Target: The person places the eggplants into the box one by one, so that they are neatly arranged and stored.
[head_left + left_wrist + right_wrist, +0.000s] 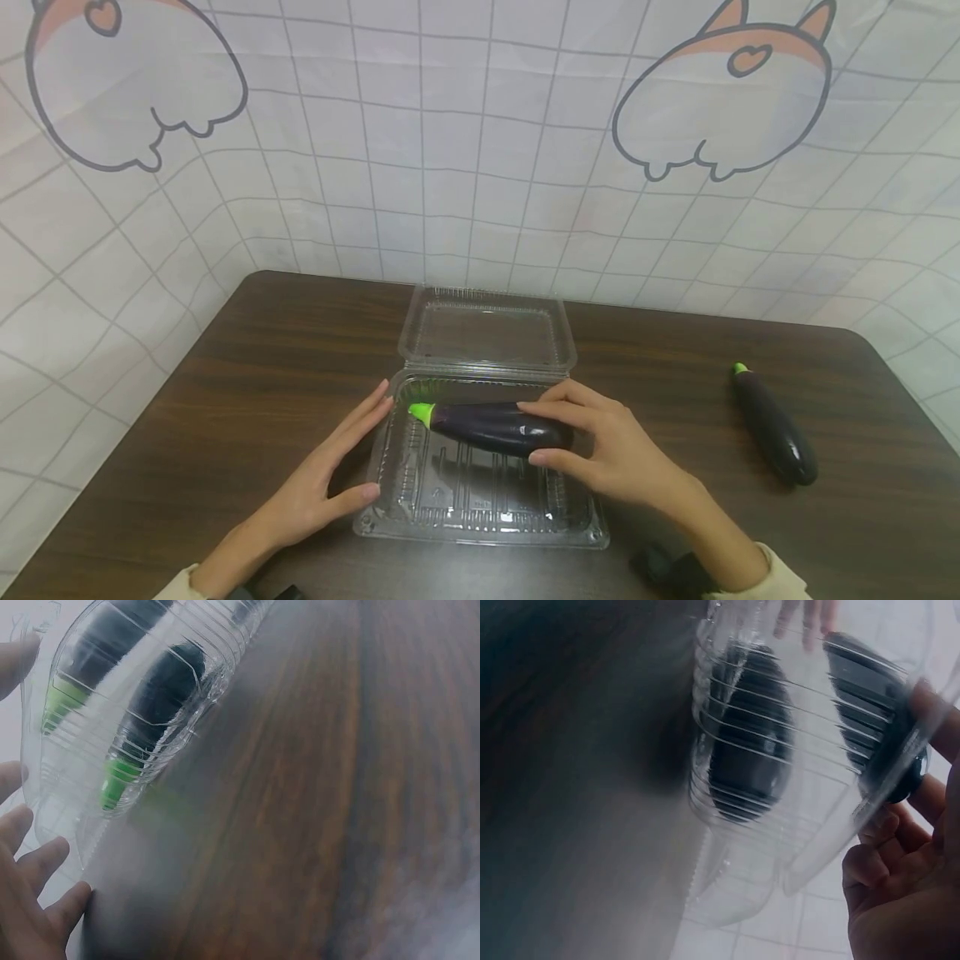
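Observation:
My right hand (pixel 611 446) holds a dark purple eggplant (pixel 480 425) by its blunt right end, thumb on the near side and fingers on the far side. Its green stem points left. Under it stands a clear plastic clamshell box (pixel 480 527). Through the box wall in the left wrist view, a second eggplant (pixel 161 690) shows low inside; from above, the held one mostly hides it. At the box's left rim, my left hand (pixel 318 483) has its fingers straight and spread, fingertips right at the edge.
The box's hinged lid (pixel 487 333) lies folded back toward the wall. Another eggplant (pixel 772 429) rests on the right of the brown wooden table (pixel 285 358). A white grid-patterned cloth (pixel 450 167) with cartoon animal drawings hangs behind the table.

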Motion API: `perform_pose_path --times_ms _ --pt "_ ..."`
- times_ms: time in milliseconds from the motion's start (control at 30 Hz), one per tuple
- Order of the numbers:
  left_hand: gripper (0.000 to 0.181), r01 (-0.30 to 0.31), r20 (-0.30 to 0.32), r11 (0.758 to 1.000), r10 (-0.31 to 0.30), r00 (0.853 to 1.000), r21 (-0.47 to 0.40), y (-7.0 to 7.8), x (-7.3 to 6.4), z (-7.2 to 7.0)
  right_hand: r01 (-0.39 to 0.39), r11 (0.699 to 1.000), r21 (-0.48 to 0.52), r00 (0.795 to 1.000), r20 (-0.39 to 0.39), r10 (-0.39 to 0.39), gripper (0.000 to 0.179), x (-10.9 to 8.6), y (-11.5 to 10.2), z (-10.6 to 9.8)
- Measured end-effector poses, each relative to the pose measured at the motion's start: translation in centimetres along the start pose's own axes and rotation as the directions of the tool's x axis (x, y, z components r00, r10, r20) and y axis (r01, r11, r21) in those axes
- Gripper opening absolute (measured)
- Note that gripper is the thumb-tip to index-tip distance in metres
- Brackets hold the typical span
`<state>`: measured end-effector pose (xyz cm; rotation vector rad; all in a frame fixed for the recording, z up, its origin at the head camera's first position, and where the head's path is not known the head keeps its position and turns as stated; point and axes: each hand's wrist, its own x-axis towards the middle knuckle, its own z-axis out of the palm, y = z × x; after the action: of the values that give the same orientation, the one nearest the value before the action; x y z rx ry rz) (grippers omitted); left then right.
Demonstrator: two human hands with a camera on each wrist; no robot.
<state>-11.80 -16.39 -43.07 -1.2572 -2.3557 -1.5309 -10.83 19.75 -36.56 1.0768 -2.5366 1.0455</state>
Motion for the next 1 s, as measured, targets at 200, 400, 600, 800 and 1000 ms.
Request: perform_pose_path --times_ms 200,400,600,800,1000 --pt "0.077 0.004 0.0 1.0 -0.004 1.0 0.007 0.1 0.0 0.0 0.005 0.998 -0.062 1.0 0.021 -0.004 0.047 0.0 0.0 0.4" --pt "0.076 0.007 -0.001 1.0 -0.007 1.0 0.014 0.1 0.1 0.0 -0.044 0.993 -0.108 0.997 0.056 0.05 0.046 -0.1 -0.1 0.9" --pt "0.076 0.006 -0.002 1.0 -0.006 1.0 0.017 0.0 0.1 0.1 -0.082 0.99 -0.118 0.994 0.067 0.09 0.042 -0.1 0.1 1.3" --pt "0.077 0.003 -0.001 1.0 -0.003 1.0 0.017 0.0 0.0 0.0 -0.085 0.985 -0.148 0.993 0.069 0.096 0.041 -0.1 0.1 1.4" --pt "0.077 0.006 -0.002 1.0 -0.006 1.0 0.019 -0.1 0.0 0.0 -0.072 0.981 -0.18 0.993 0.077 0.087 0.041 0.0 0.0 1.5"
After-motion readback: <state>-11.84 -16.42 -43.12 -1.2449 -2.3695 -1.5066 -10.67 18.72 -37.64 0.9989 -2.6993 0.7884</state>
